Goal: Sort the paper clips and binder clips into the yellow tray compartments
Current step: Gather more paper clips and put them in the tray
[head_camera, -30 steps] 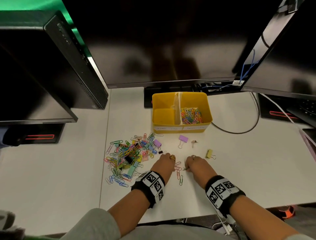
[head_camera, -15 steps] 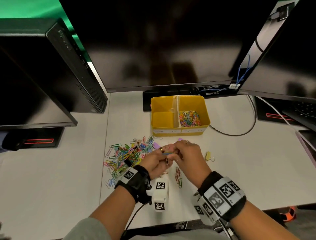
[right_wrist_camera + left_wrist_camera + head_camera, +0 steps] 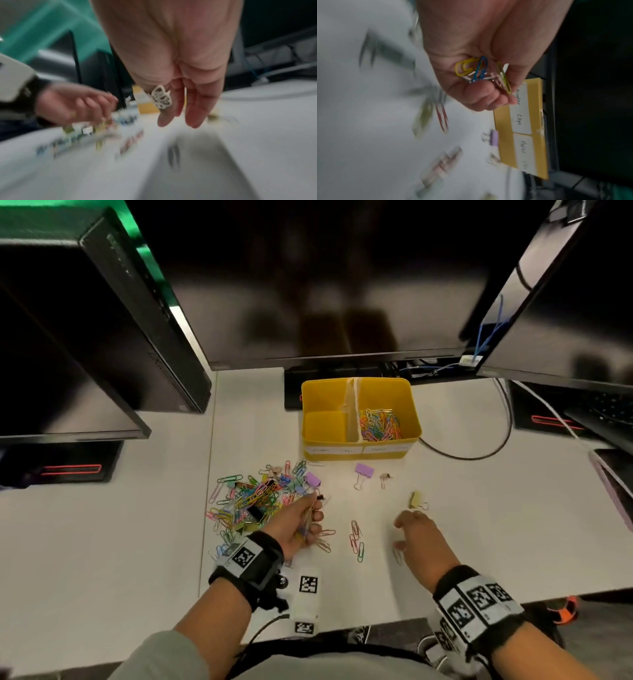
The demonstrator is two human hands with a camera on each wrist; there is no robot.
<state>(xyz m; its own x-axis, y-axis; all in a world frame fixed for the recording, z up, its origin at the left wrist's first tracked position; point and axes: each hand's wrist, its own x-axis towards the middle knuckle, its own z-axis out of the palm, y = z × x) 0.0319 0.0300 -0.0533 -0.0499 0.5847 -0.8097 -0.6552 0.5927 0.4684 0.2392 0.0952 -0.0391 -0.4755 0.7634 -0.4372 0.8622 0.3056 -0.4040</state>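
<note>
The yellow tray [image 3: 411,405] stands at the back of the desk; its right compartment holds coloured paper clips [image 3: 380,424], and its left one looks bare. A mixed pile of paper clips and binder clips [image 3: 255,499] lies left of centre. My left hand [image 3: 303,527] is palm up beside the pile, its fingers curled round several paper clips [image 3: 481,73]. My right hand [image 3: 416,537] hovers low over the desk with straight fingers and holds nothing; a yellow binder clip [image 3: 416,499] lies just beyond it. A few paper clips [image 3: 356,539] lie between the hands.
A purple binder clip [image 3: 363,472] and a small one [image 3: 385,478] lie in front of the tray. Dark monitors [image 3: 325,278] overhang the back of the desk. A cable [image 3: 479,455] loops right of the tray. The desk's front edge runs close under my wrists.
The hands met above the desk half a second ago and have parted. The left keeps the clips by the pile; the right has swung out to the right, empty.
</note>
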